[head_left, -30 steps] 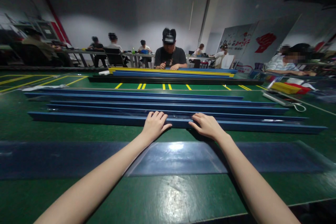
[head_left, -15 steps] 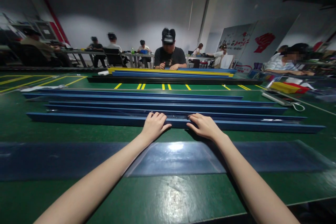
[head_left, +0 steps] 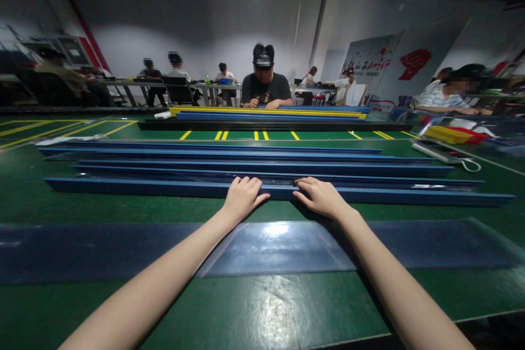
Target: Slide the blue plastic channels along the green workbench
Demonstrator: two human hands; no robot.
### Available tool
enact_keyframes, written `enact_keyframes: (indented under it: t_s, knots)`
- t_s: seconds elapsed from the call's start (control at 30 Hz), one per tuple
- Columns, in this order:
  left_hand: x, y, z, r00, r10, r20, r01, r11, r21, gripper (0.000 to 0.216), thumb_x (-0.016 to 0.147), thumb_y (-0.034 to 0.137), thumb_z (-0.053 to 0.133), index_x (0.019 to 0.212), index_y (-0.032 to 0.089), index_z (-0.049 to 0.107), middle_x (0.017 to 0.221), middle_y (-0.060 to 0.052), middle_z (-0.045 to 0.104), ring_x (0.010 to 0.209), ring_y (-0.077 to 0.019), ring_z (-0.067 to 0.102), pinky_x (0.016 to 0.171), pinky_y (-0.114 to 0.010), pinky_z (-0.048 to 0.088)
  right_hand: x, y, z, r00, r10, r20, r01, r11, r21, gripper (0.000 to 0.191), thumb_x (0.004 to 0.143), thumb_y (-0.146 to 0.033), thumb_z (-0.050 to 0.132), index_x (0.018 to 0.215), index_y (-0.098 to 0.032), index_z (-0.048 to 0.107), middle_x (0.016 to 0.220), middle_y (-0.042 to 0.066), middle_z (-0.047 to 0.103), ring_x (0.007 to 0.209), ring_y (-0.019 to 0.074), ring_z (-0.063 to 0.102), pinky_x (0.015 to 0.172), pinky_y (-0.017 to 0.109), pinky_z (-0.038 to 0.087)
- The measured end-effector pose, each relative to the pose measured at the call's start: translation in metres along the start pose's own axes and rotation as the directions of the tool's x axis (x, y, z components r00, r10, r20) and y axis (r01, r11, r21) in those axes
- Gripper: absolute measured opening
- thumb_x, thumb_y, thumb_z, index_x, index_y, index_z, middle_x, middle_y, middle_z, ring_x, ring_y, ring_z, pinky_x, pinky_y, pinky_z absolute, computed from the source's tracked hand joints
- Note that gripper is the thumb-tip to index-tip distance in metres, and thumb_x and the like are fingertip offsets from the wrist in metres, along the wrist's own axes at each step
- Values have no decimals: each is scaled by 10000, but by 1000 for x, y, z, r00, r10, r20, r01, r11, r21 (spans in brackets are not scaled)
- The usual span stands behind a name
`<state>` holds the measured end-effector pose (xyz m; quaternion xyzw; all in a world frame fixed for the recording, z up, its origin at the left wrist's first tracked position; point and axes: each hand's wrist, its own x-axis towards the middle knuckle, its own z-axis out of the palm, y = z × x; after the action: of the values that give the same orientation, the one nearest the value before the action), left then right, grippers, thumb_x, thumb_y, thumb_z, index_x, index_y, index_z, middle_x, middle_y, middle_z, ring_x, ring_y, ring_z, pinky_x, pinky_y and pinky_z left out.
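A long blue plastic channel strip [head_left: 143,187] lies crosswise on the green table [head_left: 262,306], nearest to me of several such strips. My left hand [head_left: 243,197] is closed over it left of its middle, fingers over the top and thumb along the near side. A short gap to the right, my right hand [head_left: 320,197] grips the same strip in a similar way. The fingertips of both hands are partly hidden behind its upper edge. Under my forearms, a flat transparent plastic sheet [head_left: 279,257] lies across the table.
Behind the held strip lie more blue strips [head_left: 287,165]. Farther off are a black strip [head_left: 246,125] and yellow strips [head_left: 229,111], with a person [head_left: 266,87] seated behind them. A white device with a cord loop [head_left: 438,153] and a yellow bin [head_left: 447,134] are at right.
Both hands keep their places on the blue strip. Only the camera view has shifted very slightly.
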<state>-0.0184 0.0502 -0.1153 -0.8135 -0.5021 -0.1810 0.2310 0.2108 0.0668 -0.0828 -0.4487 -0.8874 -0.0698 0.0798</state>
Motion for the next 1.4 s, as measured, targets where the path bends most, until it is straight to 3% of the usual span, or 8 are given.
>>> enact_keyframes:
  t_s: [0.47, 0.77, 1.4]
  knots:
    - [0, 0, 1, 1000, -5, -7, 6, 1000, 7, 334, 831, 478, 439, 826, 165, 555, 840, -46, 640, 768, -196, 532, 654, -314, 300, 0, 4, 4, 1000, 23, -14, -21, 995, 99, 359, 868, -387, 371, 1093, -191, 570, 1189, 66, 556, 1074, 184, 509, 851, 283, 411]
    - [0, 0, 1, 1000, -8, -8, 8, 1000, -4, 325, 826, 476, 450, 804, 169, 553, 811, -41, 639, 755, -193, 529, 646, -314, 299, 0, 2, 5, 1000, 30, -3, -30, 997, 64, 385, 869, -385, 372, 1148, -182, 542, 1168, 90, 567, 1046, 188, 526, 826, 285, 416]
    - [0, 0, 0, 1000, -19, 3, 19, 1000, -8, 335, 828, 489, 437, 766, 178, 545, 772, -41, 641, 730, -189, 539, 639, -307, 306, 1, 1, 5, 999, 31, 25, -32, 998, 48, 325, 881, -349, 360, 1071, -177, 560, 1088, 98, 592, 1010, 183, 533, 788, 263, 400]
